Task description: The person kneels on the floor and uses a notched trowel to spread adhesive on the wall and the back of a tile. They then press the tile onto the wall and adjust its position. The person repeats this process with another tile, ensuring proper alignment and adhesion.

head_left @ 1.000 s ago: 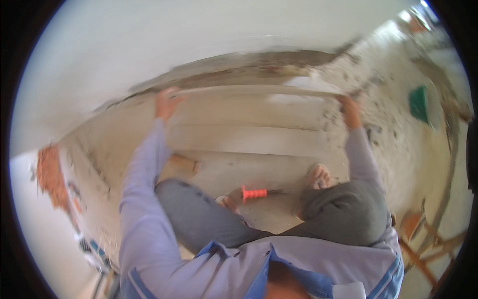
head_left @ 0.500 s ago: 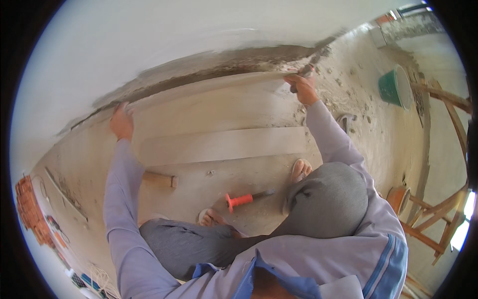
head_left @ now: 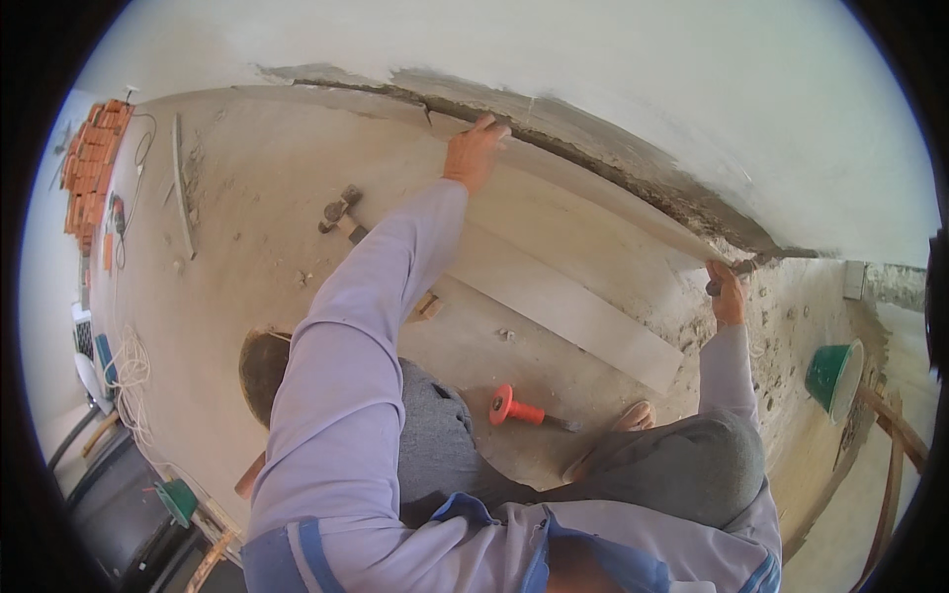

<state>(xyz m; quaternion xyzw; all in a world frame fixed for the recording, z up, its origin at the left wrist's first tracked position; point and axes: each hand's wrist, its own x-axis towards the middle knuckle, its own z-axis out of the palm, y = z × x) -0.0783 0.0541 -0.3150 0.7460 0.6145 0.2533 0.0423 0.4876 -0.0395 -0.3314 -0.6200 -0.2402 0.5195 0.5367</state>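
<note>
A long, thin tan tile strip (head_left: 618, 193) stands along the foot of the white wall, below a rough groove with grey mortar. My left hand (head_left: 474, 156) has its fingers curled over the strip's left end, close to the groove. At the other end, my right hand (head_left: 728, 295) grips a trowel by its dark handle (head_left: 714, 288); its blade is mostly hidden. The fingers of that hand also lie against the strip's right end. Another pale tile strip (head_left: 573, 311) lies flat on the floor between the wall and my feet.
A chisel with a red guarded grip (head_left: 519, 407) lies before my knees. Left of it are a hammer (head_left: 341, 211), partly under my left arm, and a dark round pan (head_left: 259, 371). Mortar crumbs and a green bucket (head_left: 832, 378) are at right, stacked bricks (head_left: 96, 163) far left.
My view has swung left, bringing the hammer, pan and cable into sight. My left hand has come onto the strip's end. The right hand keeps the trowel at the strip's right end.
</note>
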